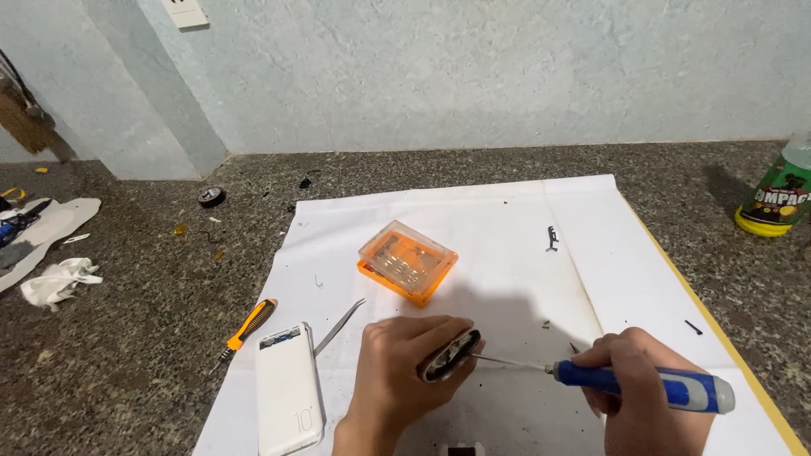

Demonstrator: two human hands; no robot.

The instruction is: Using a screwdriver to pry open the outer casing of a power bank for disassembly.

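My left hand grips a small dark oval device with a pale rim, tilted on edge over a white paper sheet. My right hand holds a blue-handled screwdriver. Its thin metal shaft points left and its tip touches the device's end. A white power bank lies flat just left of my left hand.
An orange bit case with a clear lid sits in the middle of the sheet. Metal tweezers and an orange-handled screwdriver lie near the power bank. A bottle stands far right. A tape roll and rags lie left.
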